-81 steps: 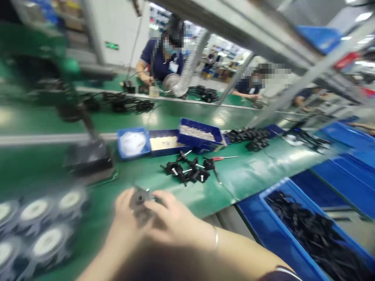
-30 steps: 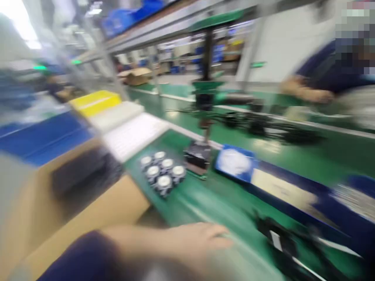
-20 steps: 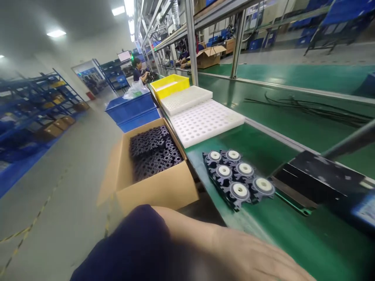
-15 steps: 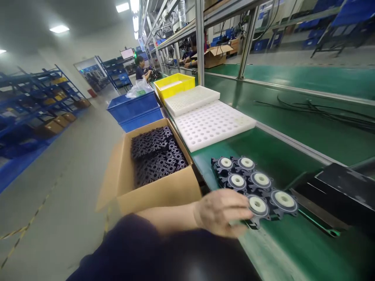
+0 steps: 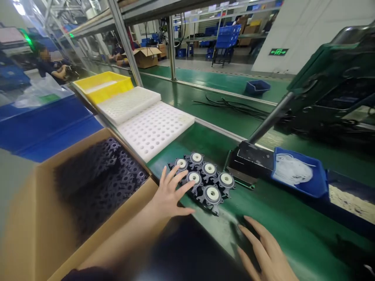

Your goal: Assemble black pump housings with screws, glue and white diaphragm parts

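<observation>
Several black star-shaped parts with cream rings sit grouped together on the green work surface. My left hand, its fingers spread, is over the left side of this group, with fingertips at or just above the nearest parts; whether they touch is not clear. Nothing is held in it. Low in the picture, my right hand hovers over or rests on the green surface, right of the parts, fingers apart and holding nothing. To the left stands an open cardboard box full of similar black parts.
White perforated foam trays and a yellow bin stand behind. Blue crates are at left. At right are a black metal block, a blue bin with white contents, and a machine. Two people sit farther back.
The view has swung to the right. My left hand has moved from the near end of the group to its left side and its fingers have spread. My right hand has come into view.
</observation>
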Demonstrator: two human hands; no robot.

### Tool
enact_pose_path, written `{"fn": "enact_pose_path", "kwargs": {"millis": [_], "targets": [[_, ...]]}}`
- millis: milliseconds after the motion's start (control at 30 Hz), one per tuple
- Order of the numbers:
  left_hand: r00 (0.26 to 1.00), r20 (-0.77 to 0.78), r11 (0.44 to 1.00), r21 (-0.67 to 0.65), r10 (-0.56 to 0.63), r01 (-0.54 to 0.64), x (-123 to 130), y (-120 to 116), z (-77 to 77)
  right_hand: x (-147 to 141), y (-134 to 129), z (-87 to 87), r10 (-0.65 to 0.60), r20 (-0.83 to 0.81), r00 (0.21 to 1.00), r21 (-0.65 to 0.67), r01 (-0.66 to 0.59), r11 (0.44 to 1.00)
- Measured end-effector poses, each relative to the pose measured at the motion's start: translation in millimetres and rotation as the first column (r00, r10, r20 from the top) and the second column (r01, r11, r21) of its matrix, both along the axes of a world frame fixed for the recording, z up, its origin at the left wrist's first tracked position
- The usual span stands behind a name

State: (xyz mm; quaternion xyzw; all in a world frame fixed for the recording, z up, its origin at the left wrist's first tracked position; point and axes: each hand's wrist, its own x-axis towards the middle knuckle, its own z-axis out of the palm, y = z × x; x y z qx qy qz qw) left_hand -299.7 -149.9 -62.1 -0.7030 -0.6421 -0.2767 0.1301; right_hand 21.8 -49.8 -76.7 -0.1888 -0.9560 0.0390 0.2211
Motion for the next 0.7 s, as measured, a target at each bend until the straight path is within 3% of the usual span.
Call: {"fn": "enact_pose_path", "kwargs": {"millis": [167,267,500,600,633,700], "targets": [[0.999,-0.043,0.962,-0.269,0.023,-0.034,-10.0,35.3,13.3,-14.9,2.7,7.6,-0.059,-0.049,0.997,0.017,0.060,0.998],[0.998,-0.046,0.939,-0.339,0.038,-0.052,-19.9,41.5,13.8,-32.9,11.3,7.7,-0.043,-0.066,0.997,0.058,0.047,0.997],[0.998,0.009,0.961,-0.273,0.057,-0.052,-17.6,37.4,4.1,-91.0,26.8,0.4,-0.024,-0.161,0.987,0.059,0.034,0.998],[0.999,0.028,0.974,-0.222,0.042,-0.035,-32.0,28.4,2.5,-99.7,30.9,-8.9,0.018,-0.223,0.975,0.006,-0.017,1.000],[0.995,0.043,0.974,-0.212,0.095,-0.084,-42.2,23.2,2.3,-98.8,33.0,-14.7,0.025,-0.265,0.964,-0.024,-0.033,0.999],[0.944,0.088,0.932,-0.210,0.319,-0.296,-71.3,9.7,1.7,-92.5,38.2,-30.4,0.013,-0.339,0.941,-0.088,-0.046,0.995]]}}
